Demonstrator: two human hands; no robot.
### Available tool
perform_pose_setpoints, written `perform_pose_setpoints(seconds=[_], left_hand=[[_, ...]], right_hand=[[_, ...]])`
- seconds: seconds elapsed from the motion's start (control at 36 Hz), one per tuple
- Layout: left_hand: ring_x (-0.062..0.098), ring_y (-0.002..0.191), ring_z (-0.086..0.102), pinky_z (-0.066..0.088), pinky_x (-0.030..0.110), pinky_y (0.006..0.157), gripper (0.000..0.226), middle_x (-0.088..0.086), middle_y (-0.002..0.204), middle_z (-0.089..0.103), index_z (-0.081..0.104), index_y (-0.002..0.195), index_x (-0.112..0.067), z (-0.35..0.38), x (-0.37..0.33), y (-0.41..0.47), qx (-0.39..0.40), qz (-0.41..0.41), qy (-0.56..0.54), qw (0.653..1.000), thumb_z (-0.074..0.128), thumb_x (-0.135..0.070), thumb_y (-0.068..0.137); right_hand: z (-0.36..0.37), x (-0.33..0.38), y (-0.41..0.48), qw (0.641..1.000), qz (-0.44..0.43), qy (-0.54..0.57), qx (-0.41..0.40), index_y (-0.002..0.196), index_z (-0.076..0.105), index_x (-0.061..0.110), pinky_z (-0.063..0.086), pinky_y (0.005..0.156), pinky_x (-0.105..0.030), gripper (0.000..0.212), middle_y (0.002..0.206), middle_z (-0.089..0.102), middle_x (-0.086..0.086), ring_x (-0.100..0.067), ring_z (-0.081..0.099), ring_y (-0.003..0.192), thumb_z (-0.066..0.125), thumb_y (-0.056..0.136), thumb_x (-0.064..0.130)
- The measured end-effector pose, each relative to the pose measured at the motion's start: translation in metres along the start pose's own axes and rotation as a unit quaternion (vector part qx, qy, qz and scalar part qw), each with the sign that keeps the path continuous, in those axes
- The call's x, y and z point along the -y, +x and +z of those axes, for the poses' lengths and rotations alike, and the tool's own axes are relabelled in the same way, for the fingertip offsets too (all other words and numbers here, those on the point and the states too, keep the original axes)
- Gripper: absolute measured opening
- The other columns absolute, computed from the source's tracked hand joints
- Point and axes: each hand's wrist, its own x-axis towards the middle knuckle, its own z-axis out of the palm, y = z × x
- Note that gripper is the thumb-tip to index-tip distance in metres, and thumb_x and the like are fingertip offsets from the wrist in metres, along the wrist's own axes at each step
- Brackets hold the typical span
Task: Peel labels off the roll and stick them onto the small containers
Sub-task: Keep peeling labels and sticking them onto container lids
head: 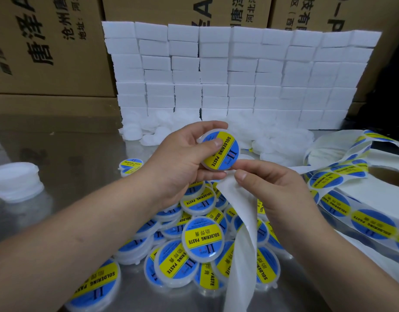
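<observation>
- While a short stack of plain white plastic containers [15,181] waits unlabelled at the far left of the shiny steel table [70,143], more bare white ones lie in a loose heap [158,129] at the foot of a wall of white foam blocks [239,75].
- Next, the left hand [182,161] holds a small round container with a blue-and-yellow "SOLDERING PASTE" label [220,150] raised above the table. Its fingers curl round the rim and the thumb presses flat on the label, so I judge this sticker placed and being smoothed.
- Below both hands, a big pile of labelled containers [200,239] shows a good share of the job finished.
- Further over, the right hand [277,192] pinches the empty white backing strip [241,233] between thumb and forefinger, just under the held container. How its other fingers lie I cannot tell.
- At the far right, the loose roll of blue-and-yellow labels [342,199] carries many unpeeled stickers, so plenty of work remains.
</observation>
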Motion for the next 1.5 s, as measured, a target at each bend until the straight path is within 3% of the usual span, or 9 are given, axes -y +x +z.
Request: perform_pose_setpoints(seconds=[0.33, 0.5, 0.61, 0.72, 0.92, 1.11, 1.25, 1.42, 1.5], left_hand=[[0.01, 0.069, 0.067, 0.056, 0.024, 0.057, 0.027, -0.01, 0.086, 0.066, 0.063, 0.09, -0.032, 0.005, -0.002, -0.007, -0.02, 0.049, 0.092, 0.994, 0.052, -0.007, 0.091], [0.02, 0.064, 0.069, 0.046, 0.017, 0.042, 0.024, -0.008, 0.092, 0.064, 0.058, 0.095, -0.029, 0.006, -0.035, -0.006, -0.132, 0.158, 0.049, 0.977, 0.044, -0.009, 0.095], [0.01, 0.039, 0.054, 0.044, 0.018, 0.043, 0.019, -0.011, 0.066, 0.062, 0.059, 0.094, -0.029, -0.001, -0.046, -0.009, -0.173, 0.171, 0.092, 0.966, 0.044, -0.018, 0.096], [0.006, 0.047, 0.053, 0.044, 0.016, 0.048, 0.026, -0.014, 0.066, 0.061, 0.062, 0.082, -0.033, 0.013, -0.015, -0.017, -0.105, 0.115, 0.266, 0.951, 0.041, -0.028, 0.096], [-0.006, 0.076, 0.059, 0.045, 0.01, 0.068, 0.019, -0.024, 0.085, 0.063, 0.058, 0.078, -0.043, 0.024, 0.012, -0.025, -0.027, 0.133, 0.35, 0.927, 0.04, -0.039, 0.082], [0.006, 0.075, 0.061, 0.048, 0.029, 0.071, 0.022, -0.011, 0.082, 0.065, 0.062, 0.079, -0.039, 0.021, 0.011, -0.023, -0.03, 0.136, 0.366, 0.92, 0.04, -0.042, 0.082], [0.016, 0.07, 0.06, 0.047, 0.028, 0.066, 0.024, -0.002, 0.076, 0.067, 0.068, 0.075, -0.024, 0.005, 0.001, -0.007, -0.097, 0.096, 0.349, 0.927, 0.05, -0.034, 0.088], [0.02, 0.066, 0.05, 0.051, 0.043, 0.067, 0.036, 0.022, 0.089, 0.06, 0.062, 0.088, -0.001, -0.031, 0.005, 0.013, -0.148, -0.01, 0.507, 0.849, 0.041, -0.031, 0.088], [0.029, 0.084, 0.057, 0.042, 0.033, 0.06, 0.036, 0.009, 0.089, 0.059, 0.064, 0.089, -0.013, -0.038, 0.012, 0.016, -0.132, -0.045, 0.647, 0.749, 0.036, -0.034, 0.091]], right_hand=[[0.0, -0.002, 0.001, 0.999, -0.009, -0.02, -0.034, 0.068, 0.075, 0.037, 0.048, 0.057, -0.011, 0.032, 0.072, 0.073, 0.01, 0.001, 0.066, 0.068, 0.065, 0.079, 0.009], [-0.006, -0.01, 0.007, 0.988, 0.015, -0.1, -0.113, 0.047, 0.065, 0.026, 0.041, 0.054, -0.003, 0.03, 0.073, 0.07, 0.008, 0.007, 0.059, 0.066, 0.06, 0.077, 0.032], [-0.008, -0.01, 0.005, 0.982, -0.016, -0.13, -0.137, 0.047, 0.062, 0.029, 0.038, 0.057, -0.001, 0.041, 0.08, 0.07, 0.012, 0.01, 0.058, 0.072, 0.054, 0.086, 0.04], [-0.005, -0.009, 0.001, 0.981, -0.068, -0.153, -0.103, 0.066, 0.066, 0.035, 0.04, 0.061, -0.012, 0.035, 0.067, 0.063, 0.013, 0.003, 0.056, 0.065, 0.042, 0.076, 0.058], [-0.001, -0.012, -0.001, 0.942, -0.132, -0.301, -0.063, 0.077, 0.058, 0.014, 0.048, 0.068, -0.042, 0.055, 0.072, 0.062, 0.0, -0.015, 0.056, 0.071, 0.032, 0.076, 0.062], [0.0, -0.014, -0.002, 0.91, -0.146, -0.38, -0.081, 0.066, 0.046, 0.019, 0.04, 0.059, -0.037, 0.053, 0.06, 0.048, 0.005, -0.012, 0.046, 0.062, 0.021, 0.077, 0.064], [-0.005, -0.012, -0.002, 0.944, -0.137, -0.277, -0.113, 0.065, 0.055, 0.028, 0.041, 0.065, -0.02, 0.043, 0.081, 0.061, 0.014, -0.001, 0.054, 0.073, 0.028, 0.082, 0.055], [-0.004, -0.009, -0.002, 0.958, -0.138, -0.222, -0.116, 0.081, 0.059, 0.039, 0.036, 0.073, -0.002, 0.017, 0.09, 0.064, 0.02, 0.01, 0.055, 0.088, 0.042, 0.082, 0.035], [-0.003, -0.011, -0.003, 0.961, -0.137, -0.22, -0.101, 0.082, 0.058, 0.041, 0.037, 0.073, -0.003, 0.023, 0.098, 0.059, 0.026, 0.01, 0.055, 0.091, 0.045, 0.075, 0.023]])
